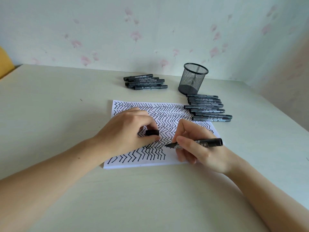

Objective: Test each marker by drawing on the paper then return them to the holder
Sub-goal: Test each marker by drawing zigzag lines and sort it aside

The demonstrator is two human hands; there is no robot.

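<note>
Marker rows (209, 108) beside holder (193, 78), paper (167, 113)

Marker pile (208, 108) lies just before the holder (193, 78); table (58, 101) leftward lies open.

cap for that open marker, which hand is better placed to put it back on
Left. The left hand already pinches the cap beside the tip of the marker, while the right hand is busy gripping the barrel.
</note>
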